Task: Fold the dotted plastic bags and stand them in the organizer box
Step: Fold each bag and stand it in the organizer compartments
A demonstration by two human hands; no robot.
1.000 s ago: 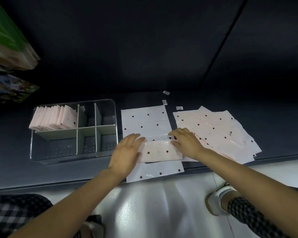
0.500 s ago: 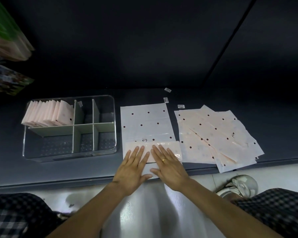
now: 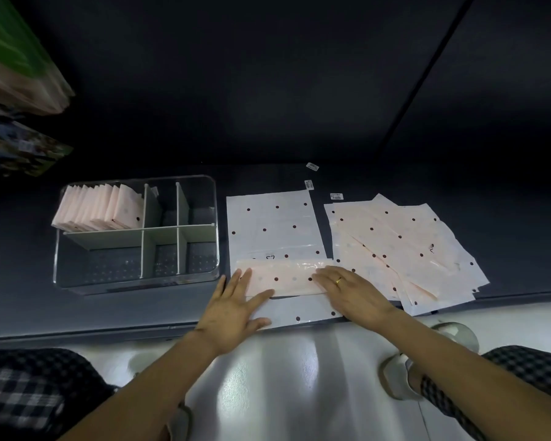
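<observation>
Pale pink dotted bag [image 3: 272,224], partly folded

Bare forearms, gold ring [image 3: 339,280], black-and-white checked trousers [image 3: 29,389], pale shoes [image 3: 395,381]

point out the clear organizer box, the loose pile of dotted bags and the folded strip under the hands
clear plastic organizer box [image 3: 217,198], head view, right rim.
loose pile of pink dotted plastic bags [image 3: 404,240], head view, top sheet.
folded pink dotted strip [image 3: 287,278], head view, middle.

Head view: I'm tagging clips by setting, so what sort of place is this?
Probably a shop or stockroom packing spot: a low dark shelf above a glossy floor, a pile of dotted bags, a clear organizer box, and loose barcode stickers.
</observation>
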